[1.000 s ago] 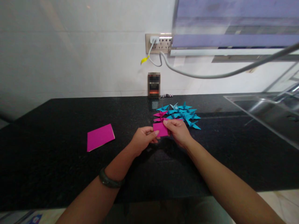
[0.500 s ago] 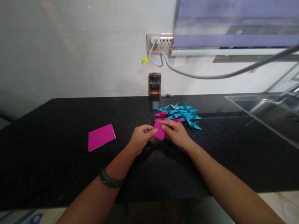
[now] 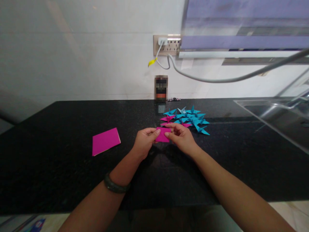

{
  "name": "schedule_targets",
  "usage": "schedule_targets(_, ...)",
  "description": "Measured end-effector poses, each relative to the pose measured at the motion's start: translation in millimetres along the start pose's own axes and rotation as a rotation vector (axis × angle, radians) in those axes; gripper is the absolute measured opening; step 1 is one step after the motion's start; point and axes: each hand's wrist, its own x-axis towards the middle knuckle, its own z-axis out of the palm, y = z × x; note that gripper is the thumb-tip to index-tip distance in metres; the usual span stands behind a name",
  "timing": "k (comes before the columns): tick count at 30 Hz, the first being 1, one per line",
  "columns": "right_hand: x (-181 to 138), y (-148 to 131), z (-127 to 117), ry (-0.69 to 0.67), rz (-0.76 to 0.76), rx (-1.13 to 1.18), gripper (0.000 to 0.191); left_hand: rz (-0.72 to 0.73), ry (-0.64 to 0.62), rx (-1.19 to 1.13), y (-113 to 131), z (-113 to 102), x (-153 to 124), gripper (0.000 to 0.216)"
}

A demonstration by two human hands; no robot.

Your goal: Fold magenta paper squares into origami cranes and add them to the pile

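Head-worn view down over hands (image 3: 145, 140)

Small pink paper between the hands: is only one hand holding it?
No, the left hand and the right hand both pinch the small pink paper.

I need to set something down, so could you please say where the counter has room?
Bare counter lies left of the larger pink paper, between it and the left hand, and between the blue cranes and sink. Beyond the right hand, cranes crowd it.
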Motion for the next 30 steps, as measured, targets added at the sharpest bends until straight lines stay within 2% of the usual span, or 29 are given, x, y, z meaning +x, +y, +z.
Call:
schedule_targets(3, 0.6, 6.0, -0.2, 0.087, -0.054, 0.017, 0.034, 0.000, 0.033, -0.028, -1.9, -0.9, 1.7, 0.028)
schedule_targets(5, 1.0, 9.0, -0.5, 0.120, -0.077, -0.040, 0.028, 0.000, 0.055, -0.045, -2.9, -1.3, 2.7, 0.028)
schedule_targets(12, -0.5, 5.4, 1.4, 0.132, -0.097, -0.159, 0.014, -0.016, 0.057, -0.021, 0.1, 0.4, 0.9, 0.029)
schedule_targets(15, -1.6, 1.6, 0.9, 0.160, -0.170, -0.204, 0.011, -0.021, 0.033, -0.014, 0.3, 0.8, 0.0, 0.026)
schedule_targets(20, -2.5, -1.6, -2.3, 0.113, -0.305, -0.324, 0.015, -0.013, -0.032, -0.056, -1.1, -0.4, 0.0, 0.027)
schedule_targets(30, -3.1, -3.9, -4.3, 0.075, -0.368, -0.364, 0.023, 0.013, -0.125, -0.008, 1.7, -5.4, 0.5, 0.026)
